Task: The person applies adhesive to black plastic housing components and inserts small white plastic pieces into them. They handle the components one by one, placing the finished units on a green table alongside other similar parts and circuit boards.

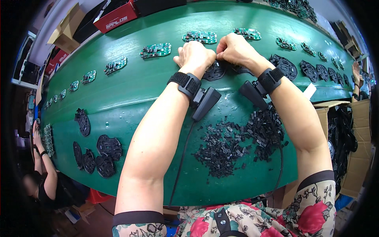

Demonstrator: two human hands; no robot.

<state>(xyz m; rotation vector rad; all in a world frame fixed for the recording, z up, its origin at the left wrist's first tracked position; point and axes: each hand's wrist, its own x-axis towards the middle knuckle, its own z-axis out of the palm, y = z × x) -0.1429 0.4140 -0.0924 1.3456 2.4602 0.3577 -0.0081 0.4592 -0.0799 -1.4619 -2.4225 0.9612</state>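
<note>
Black plastic plate [215, 71] lies on the green worktop [130, 94], far middle, under both hands: left hand [195, 55] and right hand [235, 49] curled shut, fingertips pinching at its top edge. Loose black small parts [237, 140] heaped nearer; green circuit boards [156, 50] and more black plates [98, 154] line the belt-like surface, cardboard boxes [69, 27] beyond.

A flat black plastic plate [214, 72] lies on the green belt.

Two hands, left [195, 55] and right [236, 49], meet at twelve o'clock on one black plate [215, 71]. Two wrist straps [183, 82] each carry a black unit. One heap of small black parts [237, 140] lies at five o'clock. Five black plates [96, 152] sit at eight o'clock. Green boards [156, 50] line the table's [130, 91] far edge, too many to count surely.
</note>
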